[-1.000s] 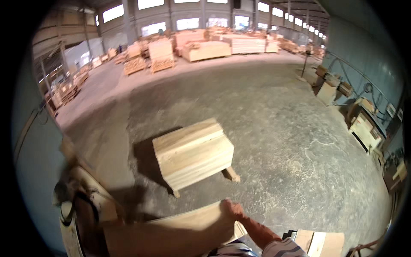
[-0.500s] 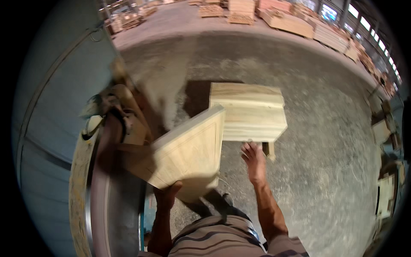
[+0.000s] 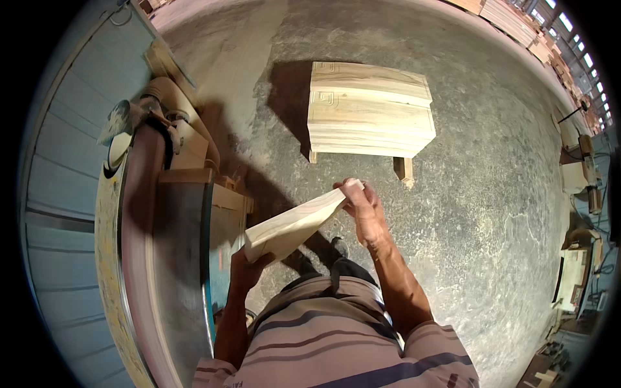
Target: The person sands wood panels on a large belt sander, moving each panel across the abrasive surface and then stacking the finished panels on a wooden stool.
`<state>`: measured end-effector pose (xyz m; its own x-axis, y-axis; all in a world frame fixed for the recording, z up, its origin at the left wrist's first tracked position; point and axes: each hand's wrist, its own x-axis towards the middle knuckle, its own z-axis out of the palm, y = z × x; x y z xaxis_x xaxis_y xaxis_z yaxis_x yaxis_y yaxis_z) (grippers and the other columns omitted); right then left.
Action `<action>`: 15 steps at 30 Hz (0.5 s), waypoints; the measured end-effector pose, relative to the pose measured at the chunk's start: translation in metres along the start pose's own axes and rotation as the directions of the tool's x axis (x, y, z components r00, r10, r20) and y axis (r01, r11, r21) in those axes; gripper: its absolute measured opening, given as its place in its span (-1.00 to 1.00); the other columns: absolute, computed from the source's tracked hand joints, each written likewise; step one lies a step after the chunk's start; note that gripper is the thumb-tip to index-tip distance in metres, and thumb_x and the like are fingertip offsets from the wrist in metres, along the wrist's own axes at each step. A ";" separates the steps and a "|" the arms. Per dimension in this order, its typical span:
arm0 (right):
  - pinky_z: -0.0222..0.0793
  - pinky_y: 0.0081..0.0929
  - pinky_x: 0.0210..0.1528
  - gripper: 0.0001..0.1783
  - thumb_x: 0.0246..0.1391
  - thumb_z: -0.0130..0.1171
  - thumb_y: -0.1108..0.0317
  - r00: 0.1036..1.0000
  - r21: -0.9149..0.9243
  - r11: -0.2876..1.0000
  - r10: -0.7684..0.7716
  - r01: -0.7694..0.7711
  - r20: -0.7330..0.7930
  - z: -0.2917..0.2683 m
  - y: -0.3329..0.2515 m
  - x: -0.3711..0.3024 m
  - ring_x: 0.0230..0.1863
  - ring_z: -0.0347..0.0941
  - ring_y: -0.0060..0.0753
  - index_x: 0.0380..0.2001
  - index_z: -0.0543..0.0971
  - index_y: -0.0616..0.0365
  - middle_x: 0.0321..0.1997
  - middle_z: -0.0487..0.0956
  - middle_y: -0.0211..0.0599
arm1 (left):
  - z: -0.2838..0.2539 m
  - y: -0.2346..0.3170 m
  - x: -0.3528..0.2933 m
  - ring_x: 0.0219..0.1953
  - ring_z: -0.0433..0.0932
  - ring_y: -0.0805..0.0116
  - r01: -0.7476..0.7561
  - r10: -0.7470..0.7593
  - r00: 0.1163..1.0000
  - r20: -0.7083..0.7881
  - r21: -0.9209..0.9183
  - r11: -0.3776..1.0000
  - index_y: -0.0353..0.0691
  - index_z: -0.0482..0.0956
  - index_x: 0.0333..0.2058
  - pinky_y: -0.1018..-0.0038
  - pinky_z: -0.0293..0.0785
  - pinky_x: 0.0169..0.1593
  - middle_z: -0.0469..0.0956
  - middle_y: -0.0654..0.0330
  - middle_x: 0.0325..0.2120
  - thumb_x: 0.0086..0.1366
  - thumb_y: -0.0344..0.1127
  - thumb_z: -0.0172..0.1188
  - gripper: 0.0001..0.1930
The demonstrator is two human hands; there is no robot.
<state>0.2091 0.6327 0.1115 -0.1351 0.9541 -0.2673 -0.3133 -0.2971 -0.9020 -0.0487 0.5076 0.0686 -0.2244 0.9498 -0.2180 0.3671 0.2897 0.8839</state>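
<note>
Swinging round since half a second ago, the board [image 3: 294, 225] is now slanting across our front with a long narrow edge facing up, and our right hand [image 3: 365, 210], hanging free then, is pinching its farther end. Our left hand [image 3: 249, 266] is gripping the nearer end, so we are holding the board clear of the grey floor [image 3: 479, 213]. Our striped shirt [image 3: 323, 336] is filling the space closest to us, with a dark shoe [image 3: 339, 247] showing beyond it. On our left, a machine with a wide reddish belt [image 3: 137, 271] is standing just beside us. Farther ahead, a stack of pale boards [image 3: 372, 116] is resting on wooden blocks [image 3: 404, 169] (its top is showing small squared grooves toward the left) and casting a shadow [image 3: 288, 97]. Off to our right, a cream cabinet [image 3: 570, 278] is standing well apart from us. Wood piles [image 3: 504, 22] are lying farthest away, below bright windows [image 3: 565, 21].
</note>
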 end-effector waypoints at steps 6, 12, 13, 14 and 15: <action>0.29 -0.18 0.06 -0.54 0.10 -0.09 0.12 0.996 -0.044 0.999 -0.005 0.001 -0.086 -0.005 -0.007 -0.006 -0.05 0.40 -0.17 -0.15 0.38 0.35 -0.17 0.50 -0.02 | 0.014 -0.012 0.007 -0.23 0.49 0.46 0.114 -0.093 0.986 0.140 -0.147 0.983 -0.25 0.50 -0.15 0.48 0.41 -0.13 0.56 0.20 -0.28 -0.02 -0.42 0.30 -0.61; 0.29 -0.24 0.06 -0.43 0.14 -0.15 -0.03 0.985 -0.066 0.988 -0.147 0.142 -0.086 -0.019 -0.004 -0.010 -0.06 0.40 -0.19 -0.14 0.41 0.35 -0.07 0.45 0.01 | 0.027 -0.024 0.016 -0.27 0.48 0.48 0.104 -0.049 0.981 0.189 -0.294 0.950 -0.23 0.51 -0.15 0.50 0.42 -0.16 0.55 0.23 -0.31 -0.01 -0.42 0.30 -0.62; 0.29 -0.29 0.06 -0.39 0.13 -0.15 -0.07 0.977 -0.123 0.975 -0.195 0.184 -0.085 -0.022 -0.004 -0.010 -0.07 0.41 -0.20 -0.12 0.41 0.35 -0.07 0.45 0.01 | 0.029 -0.025 0.018 -0.27 0.48 0.49 0.109 -0.049 0.979 0.196 -0.309 0.945 -0.23 0.51 -0.16 0.50 0.42 -0.17 0.55 0.24 -0.32 -0.01 -0.41 0.30 -0.63; 0.28 -0.29 0.07 -0.40 0.15 -0.17 -0.04 0.933 -0.386 0.874 -0.351 0.293 -0.086 -0.026 -0.005 -0.008 -0.01 0.36 -0.18 -0.05 0.35 0.34 -0.01 0.40 0.04 | 0.031 -0.024 0.020 -0.28 0.48 0.49 0.114 -0.048 0.978 0.204 -0.324 0.939 -0.23 0.51 -0.17 0.50 0.43 -0.17 0.55 0.24 -0.33 -0.02 -0.41 0.31 -0.63; 0.27 -0.28 0.08 -0.44 0.16 -0.15 0.05 0.890 -0.547 0.786 -0.430 0.289 -0.148 -0.007 -0.022 -0.021 0.05 0.31 -0.13 0.02 0.28 0.33 0.04 0.35 0.06 | 0.031 -0.023 0.021 -0.28 0.48 0.50 0.101 -0.043 0.980 0.195 -0.300 0.949 -0.24 0.51 -0.18 0.50 0.43 -0.18 0.55 0.24 -0.34 -0.02 -0.40 0.31 -0.64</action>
<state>0.2249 0.6195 0.1347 0.1540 0.9830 0.1000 0.2292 0.0629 -0.9714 -0.0339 0.5248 0.0303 -0.0599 0.9415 -0.3317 0.0545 0.3349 0.9407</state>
